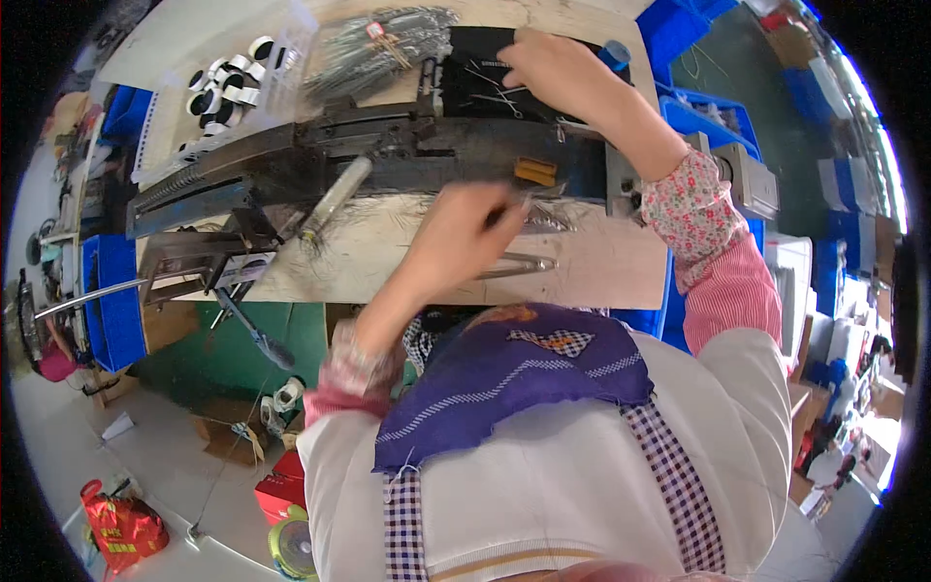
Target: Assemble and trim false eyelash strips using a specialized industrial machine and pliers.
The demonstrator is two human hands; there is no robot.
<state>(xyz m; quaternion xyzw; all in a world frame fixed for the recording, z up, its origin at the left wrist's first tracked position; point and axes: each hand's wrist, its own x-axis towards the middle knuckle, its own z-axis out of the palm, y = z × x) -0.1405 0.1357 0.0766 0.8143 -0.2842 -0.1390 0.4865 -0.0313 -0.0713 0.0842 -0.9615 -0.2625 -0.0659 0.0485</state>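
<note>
My left hand (464,230) is blurred, its fingers curled together beside the front edge of a long dark metal bench machine (378,141). Whatever is between those fingertips is too smeared to make out. Beyond the machine, my right hand (562,76) reaches over a black mat (470,44), fingers bent and close together near thin metal tools. Small scissors (504,102) lie on that mat just below the fingertips. Between my hands, a yellow-brown block (535,171) rests on the machine. A bent metal rod (524,264) lies on the wooden table near my left wrist.
A clear plastic basket (160,145) of black-and-white rolls stands at the far left. Bundled dark wires (378,48) in plastic lie beside it. A metal crank arm (92,299) juts out left. Blue bins (713,116) stand at the right, near a small blue cap (614,55).
</note>
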